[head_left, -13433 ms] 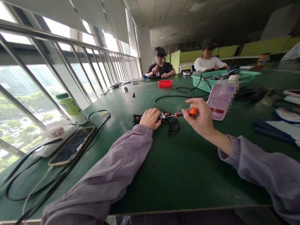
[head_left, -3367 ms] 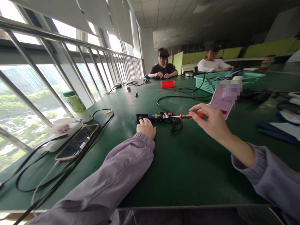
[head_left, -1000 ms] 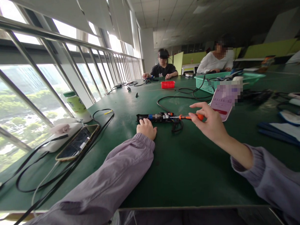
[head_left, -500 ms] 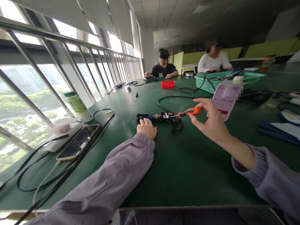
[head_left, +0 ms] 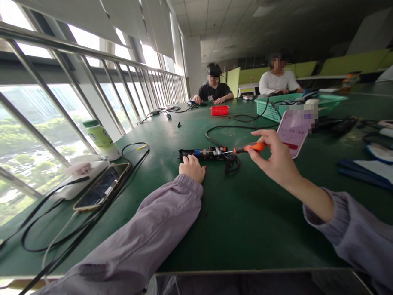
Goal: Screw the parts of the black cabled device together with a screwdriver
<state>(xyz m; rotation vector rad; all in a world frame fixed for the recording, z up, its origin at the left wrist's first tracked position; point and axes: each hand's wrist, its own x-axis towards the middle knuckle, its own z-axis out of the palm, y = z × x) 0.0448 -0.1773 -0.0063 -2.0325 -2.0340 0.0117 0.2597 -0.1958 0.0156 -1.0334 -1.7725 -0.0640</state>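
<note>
An opened black tubular device (head_left: 211, 153) with a blue band and exposed inner parts lies on the green table. Thin wires and a short loop of black cable hang at its right end. My left hand (head_left: 191, 168) presses its fingers onto the near side of the device, left of the middle, with the thumb out to the right. Between the thumb and fingers of my right hand (head_left: 274, 155) is an orange-and-black screwdriver (head_left: 256, 147). Its shaft points left and its tip is at the device's right end; whether it sits in a screw is too small to tell.
A propped phone (head_left: 293, 135) with a timer stands behind my right hand, near a green basket (head_left: 268, 110) and a red tray (head_left: 220, 111). Gloves (head_left: 371, 171) lie right. Another phone (head_left: 103, 187), cables and a green-and-white bottle (head_left: 101, 140) are left. Two people sit across.
Since the oldest frame, my left hand has slid left and nearer, baring more of the device. Over the last second the screwdriver's handle has risen slightly while my left hand stays put.
</note>
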